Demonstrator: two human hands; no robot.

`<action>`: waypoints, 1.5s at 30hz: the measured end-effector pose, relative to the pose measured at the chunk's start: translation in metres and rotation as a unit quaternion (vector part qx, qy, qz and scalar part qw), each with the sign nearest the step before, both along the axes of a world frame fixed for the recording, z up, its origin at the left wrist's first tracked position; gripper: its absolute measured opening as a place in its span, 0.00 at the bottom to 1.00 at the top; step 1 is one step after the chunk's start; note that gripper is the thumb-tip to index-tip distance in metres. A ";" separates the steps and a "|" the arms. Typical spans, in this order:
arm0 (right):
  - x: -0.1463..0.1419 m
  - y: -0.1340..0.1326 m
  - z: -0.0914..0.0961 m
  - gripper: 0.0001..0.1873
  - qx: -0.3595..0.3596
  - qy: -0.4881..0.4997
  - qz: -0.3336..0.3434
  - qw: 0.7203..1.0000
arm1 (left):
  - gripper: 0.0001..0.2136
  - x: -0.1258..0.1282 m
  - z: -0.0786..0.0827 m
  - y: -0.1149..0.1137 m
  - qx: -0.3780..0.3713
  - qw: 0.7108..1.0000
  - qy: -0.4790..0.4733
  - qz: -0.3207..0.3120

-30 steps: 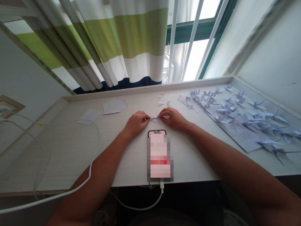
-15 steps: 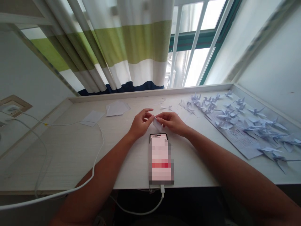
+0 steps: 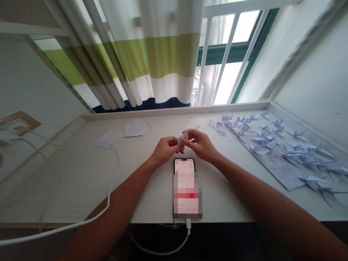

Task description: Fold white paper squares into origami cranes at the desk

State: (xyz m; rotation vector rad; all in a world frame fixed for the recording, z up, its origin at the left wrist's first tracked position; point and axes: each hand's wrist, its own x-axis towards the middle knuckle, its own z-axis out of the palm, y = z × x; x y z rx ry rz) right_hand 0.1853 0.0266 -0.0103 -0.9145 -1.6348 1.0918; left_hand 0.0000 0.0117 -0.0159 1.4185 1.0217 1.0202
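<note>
A small folded piece of white paper point(image 3: 182, 137) is held up between my two hands, just beyond the phone. My left hand point(image 3: 166, 148) pinches its left side between thumb and fingers. On the right side, my right hand point(image 3: 200, 144) grips it with the thumb in front and the fingers behind. Part of the paper is covered by my fingers, so its exact folds cannot be made out. Below my hands a phone point(image 3: 187, 181) lies face up near the desk's front edge, its screen lit.
Many folded paper cranes point(image 3: 263, 139) cover the desk's right side, some on a printed sheet point(image 3: 282, 170). Loose white paper point(image 3: 137, 128) and another sheet point(image 3: 108, 138) lie at the back left. A white cable point(image 3: 119, 163) loops across the left; a charging plug point(image 3: 188, 223) joins the phone.
The paper has been turned and raised, its pointed end now upward instead of hanging down. My left fingers have curled in around it. The whole view has shifted slightly.
</note>
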 end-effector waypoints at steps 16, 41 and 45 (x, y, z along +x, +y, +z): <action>0.006 0.002 0.005 0.10 0.073 -0.089 -0.079 0.990 | 0.19 0.004 -0.001 -0.004 0.048 0.999 0.007 0.007; 0.003 -0.003 0.007 0.10 0.075 -0.036 -0.037 0.996 | 0.17 0.004 0.002 -0.004 0.076 0.996 -0.008 0.040; 0.004 -0.005 0.011 0.14 0.053 -0.019 -0.013 0.998 | 0.17 0.004 0.002 -0.006 0.098 0.994 0.007 0.048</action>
